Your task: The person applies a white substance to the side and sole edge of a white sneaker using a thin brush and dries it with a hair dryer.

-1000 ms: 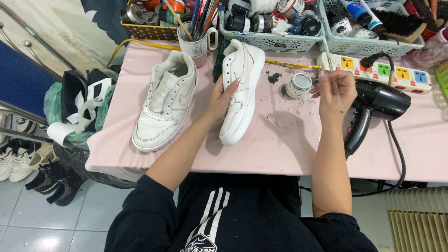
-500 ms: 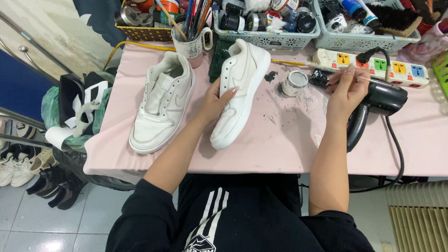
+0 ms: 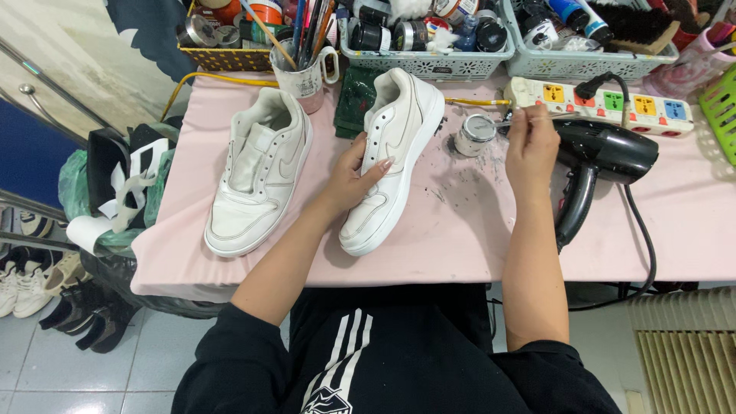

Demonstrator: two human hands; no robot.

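Since the earlier frames, the right hand [image 3: 530, 146] has been lifted off the black hair dryer [image 3: 594, 165] and is being brought toward the small open tin [image 3: 475, 135], fingers pinched on a thin brush; a dip for more paint is judged likely. To the left, a second white sneaker [image 3: 257, 172] is lying untouched. The white sneaker [image 3: 392, 161] at the middle of the pink table [image 3: 460, 238] is being steadied by the left hand [image 3: 354, 175], fingers clasped over its side, forearm angled in from the near edge.
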